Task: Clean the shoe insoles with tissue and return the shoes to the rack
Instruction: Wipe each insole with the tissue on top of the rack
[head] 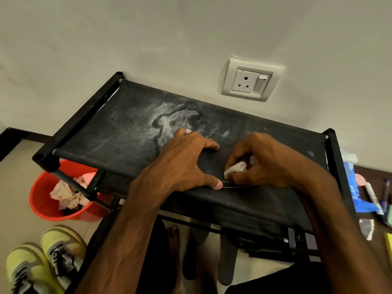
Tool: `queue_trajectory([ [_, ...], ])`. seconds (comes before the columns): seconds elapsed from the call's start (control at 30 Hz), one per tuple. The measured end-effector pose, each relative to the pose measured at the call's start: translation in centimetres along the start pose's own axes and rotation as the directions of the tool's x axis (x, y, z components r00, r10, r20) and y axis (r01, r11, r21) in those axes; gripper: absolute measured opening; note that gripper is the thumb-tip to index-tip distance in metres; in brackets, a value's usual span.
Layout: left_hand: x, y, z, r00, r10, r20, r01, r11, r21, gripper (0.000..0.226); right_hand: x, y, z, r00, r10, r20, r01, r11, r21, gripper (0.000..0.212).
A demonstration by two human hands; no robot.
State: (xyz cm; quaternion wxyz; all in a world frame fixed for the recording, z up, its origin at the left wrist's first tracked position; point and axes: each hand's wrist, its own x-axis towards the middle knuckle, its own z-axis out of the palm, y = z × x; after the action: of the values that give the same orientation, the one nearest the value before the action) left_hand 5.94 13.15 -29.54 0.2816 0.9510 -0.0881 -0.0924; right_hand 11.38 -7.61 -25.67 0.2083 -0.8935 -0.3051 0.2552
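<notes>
Right hand (262, 160) is curled around a white wad of tissue (235, 167), pinching it between thumb and fingertips and holding it down on a black insole (210, 166). That insole lies flat on the rack's (118, 132) fabric top, near the front edge and right of the middle. It is hard to tell from the black cloth apart from a thin pale rim along its near side. Left hand (186, 162) is spread wide with fingers apart, thumb and fingertips pressing the insole down just left of the tissue.

A pale, dusty stain marks the rack top behind the hands. Below the rack's left end stands a red bucket (42, 200) with crumpled tissue in it. Left of the rack's front, on the floor, sits a pair of yellow-and-grey sneakers (60, 245). Under the front rail lie two dark soles (227, 262), beside a bare foot (174, 240). On the wall above the rack's right half is a socket (248, 81). A blue packet (354, 187) and some pens lie just past the right end.
</notes>
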Motion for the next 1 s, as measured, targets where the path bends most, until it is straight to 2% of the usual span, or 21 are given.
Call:
queue_trajectory([
  [0.1, 0.0, -0.1, 0.0, 1.000, 0.000, -0.004, 0.000, 1.000, -0.005, 0.093, -0.3, -0.1, 0.1, 1.000, 0.000, 0.005, 0.000, 1.000, -0.021, 0.014],
  [0.23, 0.1, -0.1, 0.1, 1.000, -0.004, 0.002, 0.004, 1.000, -0.026, 0.093, 0.4, 0.3, 0.8, 0.966, 0.029, -0.258, -0.049, 0.996, -0.072, 0.012],
  [0.3, 0.0, -0.2, 0.1, 1.000, -0.007, -0.001, 0.007, 0.999, -0.032, 0.093, 0.7, 0.5, 1.0, 0.954, 0.028, -0.299, -0.052, 0.996, -0.071, 0.011],
  [0.37, 0.0, -0.3, 0.2, 1.000, -0.007, -0.004, 0.007, 0.999, -0.035, 0.093, 0.7, 0.5, 0.9, 0.970, -0.005, -0.242, -0.012, 0.998, -0.066, 0.011],
  [0.43, 0.0, -0.2, 0.2, 1.000, -0.003, -0.008, 0.003, 0.999, -0.038, 0.094, 0.3, 0.2, 0.6, 0.992, -0.032, -0.124, 0.028, 0.999, -0.032, 0.011],
  [0.57, 0.1, -0.1, 0.2, 1.000, 0.007, -0.016, -0.008, 1.000, -0.028, 0.096, -0.2, -0.3, 0.3, 0.997, -0.034, 0.064, 0.035, 0.999, -0.013, 0.014],
  [0.63, 0.1, -0.2, 0.2, 1.000, 0.003, -0.018, -0.004, 0.999, -0.040, 0.095, -0.3, -0.3, 0.4, 0.998, -0.039, 0.047, 0.040, 0.999, -0.027, 0.015],
  [0.73, 0.0, -0.6, 0.2, 1.000, 0.001, -0.011, -0.002, 0.998, -0.064, 0.093, -0.2, -0.2, 0.5, 0.993, -0.033, -0.114, 0.027, 0.998, -0.050, 0.013],
  [0.8, 0.0, -0.6, 0.1, 1.000, 0.000, 0.002, 0.000, 0.997, -0.078, 0.092, 0.0, -0.1, 0.5, 0.989, -0.028, -0.148, 0.019, 0.998, -0.060, 0.013],
  [0.9, 0.0, -0.4, 0.0, 1.000, 0.008, 0.000, -0.008, 0.998, -0.055, 0.093, 0.0, -0.3, 0.7, 0.996, -0.056, -0.063, 0.052, 0.997, -0.057, 0.013],
  [1.0, 0.0, -0.2, -0.1, 1.000, 0.008, -0.009, -0.008, 0.998, -0.057, 0.094, -0.2, -0.9, 0.7, 0.997, -0.074, 0.012, 0.074, 0.997, -0.019, 0.023],
])
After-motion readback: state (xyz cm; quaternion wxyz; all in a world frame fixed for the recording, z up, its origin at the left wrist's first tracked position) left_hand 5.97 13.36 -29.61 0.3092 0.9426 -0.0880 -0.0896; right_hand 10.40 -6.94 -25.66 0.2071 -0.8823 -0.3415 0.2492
